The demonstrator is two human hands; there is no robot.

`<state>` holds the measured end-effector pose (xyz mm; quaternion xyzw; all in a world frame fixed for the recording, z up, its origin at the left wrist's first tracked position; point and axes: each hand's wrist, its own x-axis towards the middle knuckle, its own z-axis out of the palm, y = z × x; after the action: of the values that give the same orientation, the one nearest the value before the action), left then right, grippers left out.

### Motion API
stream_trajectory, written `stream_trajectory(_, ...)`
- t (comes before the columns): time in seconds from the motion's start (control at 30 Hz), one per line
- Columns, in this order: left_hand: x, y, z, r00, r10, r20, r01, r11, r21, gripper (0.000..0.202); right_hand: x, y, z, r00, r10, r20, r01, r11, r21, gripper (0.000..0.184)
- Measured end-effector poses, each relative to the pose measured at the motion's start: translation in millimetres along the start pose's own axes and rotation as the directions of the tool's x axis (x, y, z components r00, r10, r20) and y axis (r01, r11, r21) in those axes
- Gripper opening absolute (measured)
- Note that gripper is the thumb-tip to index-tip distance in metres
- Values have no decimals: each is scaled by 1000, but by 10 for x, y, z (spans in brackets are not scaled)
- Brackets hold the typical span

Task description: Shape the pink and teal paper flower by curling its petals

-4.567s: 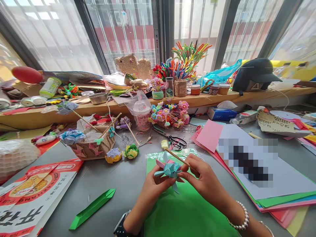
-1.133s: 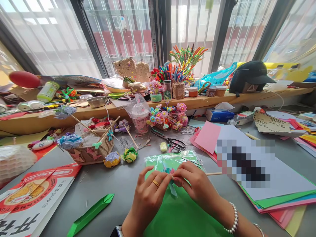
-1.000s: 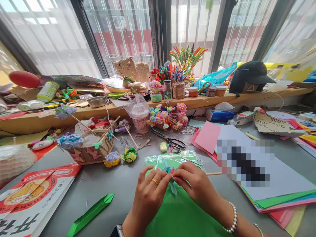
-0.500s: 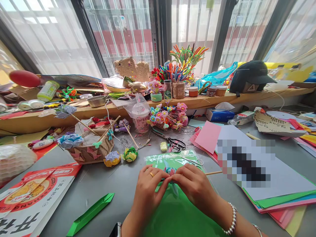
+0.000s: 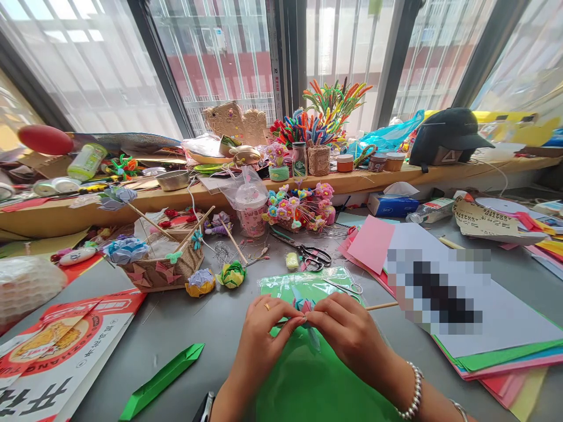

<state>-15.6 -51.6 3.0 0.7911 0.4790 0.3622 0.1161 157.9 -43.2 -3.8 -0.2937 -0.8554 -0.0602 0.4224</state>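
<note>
A small folded-paper flower (image 5: 303, 304) in pink and light blue sits between my hands, its blue petals sticking out above and below. My left hand (image 5: 264, 331) pinches it from the left, thumb and forefinger closed at its near side. From the right, my right hand (image 5: 349, 328) pinches the same spot, and the fingertips of both hands meet there. The fingers cover part of the flower. Beneath lies a green sheet in a clear plastic sleeve (image 5: 325, 381). A thin wooden stick (image 5: 382, 306) pokes out beyond my right hand. Small scissors (image 5: 349, 287) rest on the sleeve's far part.
At left lie a folded green paper strip (image 5: 162, 381) and a printed paper bag (image 5: 65, 351). Two paper flowers (image 5: 231, 275) stand by a cardboard box (image 5: 162, 272). Black-handled scissors (image 5: 314, 258) lie ahead. Stacked coloured paper (image 5: 505, 305) fills the right; a crowded wooden ledge (image 5: 229, 190) runs behind.
The fingertips have shifted slightly around the flower, showing a little more of its pink middle. My left wrist has moved slightly left. Everything else stays in place.
</note>
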Motion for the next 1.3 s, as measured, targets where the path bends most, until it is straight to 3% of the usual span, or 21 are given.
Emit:
stream_trajectory(0.47, 7, 30, -13, 996, -83, 37, 87, 990, -114, 16, -44, 11, -4, 1000, -21, 12, 21, 1000, 5, 17)
stream_trajectory(0.73, 8, 43, -29, 998, -62, 21, 64, 991, -121, 11, -32, 9, -2, 1000, -20, 21, 20, 1000, 9, 18)
stream_trajectory(1.03, -4, 1, -5, 1000, -16, 8, 15, 999, 51, 7, 8, 35, -20, 996, -35, 82, 32, 999, 43, 21)
stream_trajectory(1.3, -30, 21, 23, 975, 183, -127, -149, 959, 240, 8, 17, 28, -9, 995, 51, 85, -57, 997, 61, 21)
